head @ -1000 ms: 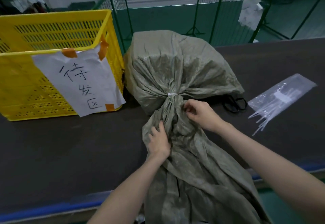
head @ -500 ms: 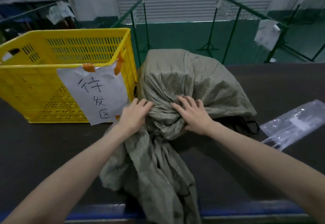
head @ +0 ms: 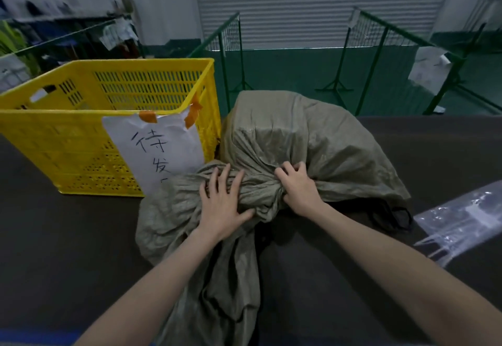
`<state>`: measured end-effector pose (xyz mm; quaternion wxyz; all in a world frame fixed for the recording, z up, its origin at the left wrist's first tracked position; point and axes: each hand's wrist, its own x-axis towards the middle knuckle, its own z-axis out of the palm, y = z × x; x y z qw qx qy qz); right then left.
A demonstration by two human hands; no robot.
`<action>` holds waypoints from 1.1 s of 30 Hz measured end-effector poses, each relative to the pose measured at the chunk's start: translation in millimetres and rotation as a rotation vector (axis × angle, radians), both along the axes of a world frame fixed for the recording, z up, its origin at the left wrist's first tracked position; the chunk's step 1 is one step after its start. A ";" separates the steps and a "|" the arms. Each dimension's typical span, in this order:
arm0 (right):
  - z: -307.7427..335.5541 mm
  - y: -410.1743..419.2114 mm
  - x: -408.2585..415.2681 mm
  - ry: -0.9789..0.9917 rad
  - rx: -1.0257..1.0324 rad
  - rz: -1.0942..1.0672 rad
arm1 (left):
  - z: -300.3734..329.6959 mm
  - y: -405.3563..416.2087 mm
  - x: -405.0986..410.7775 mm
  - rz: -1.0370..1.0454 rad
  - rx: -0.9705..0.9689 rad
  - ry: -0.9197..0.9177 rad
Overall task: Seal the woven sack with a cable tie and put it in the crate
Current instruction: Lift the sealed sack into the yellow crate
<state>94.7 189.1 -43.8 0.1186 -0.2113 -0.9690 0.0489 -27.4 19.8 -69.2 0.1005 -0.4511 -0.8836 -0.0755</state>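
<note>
Woven sack (head: 312,139) lies under both hands, left hand (head: 221,204) spread flat on its neck, right hand (head: 300,189) clutching the gather; loose fabric could snag the crate (head: 54,117) rim left of them

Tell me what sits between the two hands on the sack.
In the head view, only the bunched neck of the woven sack lies between the left hand and the right hand; no cable tie shows there.

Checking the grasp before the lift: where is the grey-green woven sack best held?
Probably at the bunched neck, from the near side: the grey-green woven sack narrows there into a graspable rope of folds, where the right hand grips and the left hand presses.
</note>
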 end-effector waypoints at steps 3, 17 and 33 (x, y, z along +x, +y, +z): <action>0.1 8.7 4.9 0.052 -0.091 0.050 | 12.6 10.2 -0.9 -0.051 -0.018 0.021; 147.0 62.5 2.1 0.427 -0.061 0.117 | 142.3 86.4 -10.8 -0.201 0.281 -0.020; 161.5 78.8 -31.5 0.124 -0.304 -0.072 | 184.4 73.8 -56.6 -0.203 0.190 -0.177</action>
